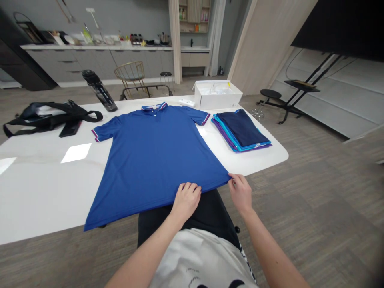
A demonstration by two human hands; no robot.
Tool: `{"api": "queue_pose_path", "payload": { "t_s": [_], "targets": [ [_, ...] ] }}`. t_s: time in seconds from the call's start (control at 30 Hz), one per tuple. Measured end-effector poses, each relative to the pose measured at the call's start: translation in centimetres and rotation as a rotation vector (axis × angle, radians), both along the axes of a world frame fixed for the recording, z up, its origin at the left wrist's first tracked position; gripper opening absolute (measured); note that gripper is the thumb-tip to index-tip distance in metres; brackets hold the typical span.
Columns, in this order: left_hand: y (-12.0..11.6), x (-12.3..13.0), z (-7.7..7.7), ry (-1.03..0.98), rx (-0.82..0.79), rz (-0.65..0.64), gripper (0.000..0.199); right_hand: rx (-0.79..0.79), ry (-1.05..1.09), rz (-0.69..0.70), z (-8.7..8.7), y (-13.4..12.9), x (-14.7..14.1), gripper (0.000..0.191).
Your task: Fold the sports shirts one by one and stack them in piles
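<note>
A blue polo shirt lies spread out on the table, collar toward the far side and hem along the near edge. Its short sleeves have striped cuffs. My right hand pinches the hem's right corner. To the left of it, my left hand has its fingers curled over the hem, a little right of the middle; its thumb is hidden. Over the table's near edge, the hem's left corner hangs loose. Folded shirts in navy, light blue and purple are stacked to the right of the polo shirt.
The white table has a rounded right corner. On it are a black bag, a dark phone, a dark bottle, a white box and a small white object. A stool stands beyond the right end.
</note>
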State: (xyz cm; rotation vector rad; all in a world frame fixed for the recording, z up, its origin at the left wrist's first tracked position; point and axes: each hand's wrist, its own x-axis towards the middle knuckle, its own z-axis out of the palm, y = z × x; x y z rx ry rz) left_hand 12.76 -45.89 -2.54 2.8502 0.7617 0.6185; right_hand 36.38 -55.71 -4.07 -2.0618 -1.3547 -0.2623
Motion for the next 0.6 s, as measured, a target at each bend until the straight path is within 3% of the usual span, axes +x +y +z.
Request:
{"api": "queue_pose_path", "payload": {
  "t_s": [0.13,0.37,0.6],
  "targets": [
    [0.1,-0.4,-0.3,-0.021,0.016,0.001,0.021,0.069,-0.048,0.016,-0.2,-0.4,0.5,0.024],
    [-0.2,-1.1,-1.2,-0.028,0.033,-0.086,0.025,-0.036,-0.151,0.090,0.4,-0.8,0.5,0.019],
    [-0.8,-1.6,-1.1,-0.030,0.015,-0.120,0.023,-0.045,0.019,0.455,3.0,4.2,-3.9,0.021]
  ]
}}
